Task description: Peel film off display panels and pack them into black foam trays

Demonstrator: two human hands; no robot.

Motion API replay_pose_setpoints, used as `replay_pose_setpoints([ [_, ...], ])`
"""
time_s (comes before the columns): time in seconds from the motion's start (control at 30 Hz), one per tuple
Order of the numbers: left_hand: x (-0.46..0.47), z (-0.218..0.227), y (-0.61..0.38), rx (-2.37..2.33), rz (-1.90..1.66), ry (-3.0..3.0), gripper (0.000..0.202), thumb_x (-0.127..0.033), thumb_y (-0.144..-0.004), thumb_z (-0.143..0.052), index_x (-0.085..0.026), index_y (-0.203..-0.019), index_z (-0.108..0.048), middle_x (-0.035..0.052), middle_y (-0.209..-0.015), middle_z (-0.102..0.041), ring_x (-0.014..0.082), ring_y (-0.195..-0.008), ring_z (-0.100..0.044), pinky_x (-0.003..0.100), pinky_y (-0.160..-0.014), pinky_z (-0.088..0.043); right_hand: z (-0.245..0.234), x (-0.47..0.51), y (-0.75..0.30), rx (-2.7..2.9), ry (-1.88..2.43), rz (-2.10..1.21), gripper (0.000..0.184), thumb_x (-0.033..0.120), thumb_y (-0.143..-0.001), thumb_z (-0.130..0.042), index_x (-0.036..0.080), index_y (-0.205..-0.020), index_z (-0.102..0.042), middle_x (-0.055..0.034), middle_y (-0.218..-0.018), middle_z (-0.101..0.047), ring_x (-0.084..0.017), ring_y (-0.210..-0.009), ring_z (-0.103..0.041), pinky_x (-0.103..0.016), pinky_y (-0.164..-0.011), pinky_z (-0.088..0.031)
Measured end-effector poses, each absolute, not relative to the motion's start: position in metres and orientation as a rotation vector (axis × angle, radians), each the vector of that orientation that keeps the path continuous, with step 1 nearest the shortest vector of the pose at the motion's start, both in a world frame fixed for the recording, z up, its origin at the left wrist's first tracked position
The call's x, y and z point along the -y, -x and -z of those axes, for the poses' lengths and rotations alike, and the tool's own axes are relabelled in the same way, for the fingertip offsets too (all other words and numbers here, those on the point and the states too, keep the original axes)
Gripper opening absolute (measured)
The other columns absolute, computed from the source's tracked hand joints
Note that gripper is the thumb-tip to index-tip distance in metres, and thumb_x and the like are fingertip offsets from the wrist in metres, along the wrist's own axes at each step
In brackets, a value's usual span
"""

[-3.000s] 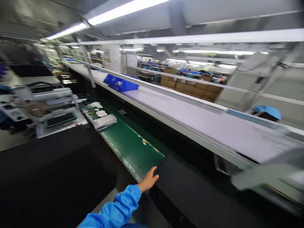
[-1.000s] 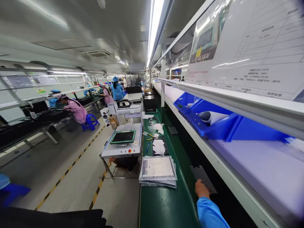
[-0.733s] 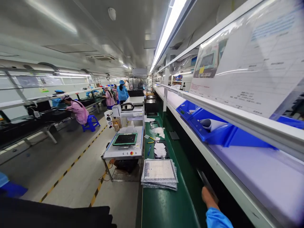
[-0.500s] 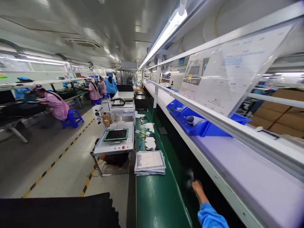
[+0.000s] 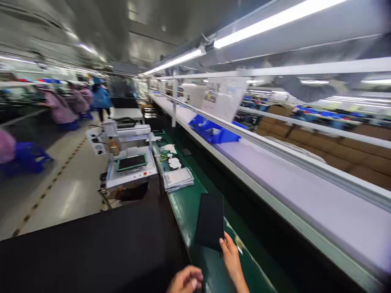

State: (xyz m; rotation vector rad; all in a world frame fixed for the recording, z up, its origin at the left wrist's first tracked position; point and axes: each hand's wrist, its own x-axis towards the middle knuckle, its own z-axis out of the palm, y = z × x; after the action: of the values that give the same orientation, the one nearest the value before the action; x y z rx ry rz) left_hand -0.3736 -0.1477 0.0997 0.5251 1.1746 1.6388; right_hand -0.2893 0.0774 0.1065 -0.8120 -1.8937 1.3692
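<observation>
A flat black panel, about tablet-sized, is tilted up over the green bench top. My right hand grips it by its lower right edge, thumb on the near face and fingers at the side. What kind of panel it is I cannot make out. To the left and lower down, my left hand enters at the bottom edge, slightly blurred. Its fingers are loosely bent and apart, with nothing visible in them, and it does not touch the panel.
A large black surface fills the lower left. Further along the bench lie bubble-wrapped sheets. A white machine stands left of the bench. Blue bins sit on the long shelf at right. People in smocks work farther back.
The view has swung right. My right hand, earlier low beside the bench with a blurred thing near its fingers, now holds the black panel above the bench. My left hand has come into view.
</observation>
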Motion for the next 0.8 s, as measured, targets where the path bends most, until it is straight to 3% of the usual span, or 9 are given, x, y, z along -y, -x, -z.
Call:
replay_pose_setpoints([
  [0.1,0.172,-0.103,0.345,-1.189,-1.721,-0.631,0.055,-0.062,-0.084,-0.065,-0.023,-0.121,-0.068,0.0176,-0.126,-0.068,0.0350,-0.116,-0.063,0.057,-0.105,-0.046,-0.113,-0.003,0.224,1.965,0.852,-1.078,0.053,0.056,-0.093,-0.051,0.017,-0.123,-0.069,-0.0130,-0.118,-0.074,-0.029,-0.111,-0.070,-0.041,-0.094,-0.060],
  [0.2,0.186,-0.113,0.312,-1.056,-1.779,-0.686,0.068,-0.058,-0.084,-0.068,-0.027,-0.142,-0.053,0.0177,-0.151,-0.052,0.0357,-0.134,-0.053,0.054,-0.113,-0.041,-0.109,0.069,0.163,2.062,0.829,-0.615,0.043,0.036,-0.101,-0.043,0.017,-0.133,-0.063,-0.0130,-0.122,-0.072,-0.026,-0.111,-0.071,-0.037,-0.091,-0.062],
  [0.27,0.194,-0.121,0.283,-0.911,-1.763,-0.733,0.078,-0.051,-0.081,-0.075,-0.027,-0.149,-0.044,0.0156,-0.157,-0.045,0.0342,-0.142,-0.044,0.051,-0.119,-0.034,-0.106,0.116,0.129,2.140,0.737,-0.304,0.044,0.024,-0.100,-0.044,0.018,-0.143,-0.054,-0.0126,-0.129,-0.069,-0.026,-0.115,-0.069,-0.038,-0.093,-0.062],
  [0.4,0.213,-0.133,0.221,-0.870,-1.687,-0.555,0.058,-0.044,-0.084,-0.073,-0.019,-0.134,-0.059,0.0156,-0.137,-0.065,0.0330,-0.133,-0.055,0.049,-0.117,-0.038,-0.115,0.192,0.079,2.275,0.706,0.103,0.062,0.007,-0.094,-0.047,0.023,-0.154,-0.038,-0.0135,-0.146,-0.055,-0.030,-0.132,-0.055,-0.046,-0.102,-0.057],
  [0.57,0.228,-0.142,0.178,-0.790,-1.573,-0.343,0.045,-0.040,-0.079,-0.078,-0.018,-0.118,-0.069,0.0118,-0.113,-0.078,0.0329,-0.113,-0.069,0.048,-0.105,-0.049,-0.139,0.235,0.008,2.324,0.807,-0.001,0.052,0.023,-0.094,-0.058,0.023,-0.145,-0.051,-0.0127,-0.150,-0.052,-0.033,-0.139,-0.048,-0.055,-0.107,-0.051],
  [0.8,0.231,-0.152,0.119,-0.783,-1.316,-0.391,0.049,-0.037,-0.076,-0.082,-0.015,-0.117,-0.069,0.0130,-0.113,-0.078,0.0330,-0.111,-0.070,0.046,-0.100,-0.052,-0.157,0.238,-0.112,1.856,1.213,-0.125,0.031,0.021,-0.099,-0.050,0.023,-0.128,-0.063,-0.0112,-0.135,-0.065,-0.025,-0.124,-0.063,-0.045,-0.102,-0.057],
])
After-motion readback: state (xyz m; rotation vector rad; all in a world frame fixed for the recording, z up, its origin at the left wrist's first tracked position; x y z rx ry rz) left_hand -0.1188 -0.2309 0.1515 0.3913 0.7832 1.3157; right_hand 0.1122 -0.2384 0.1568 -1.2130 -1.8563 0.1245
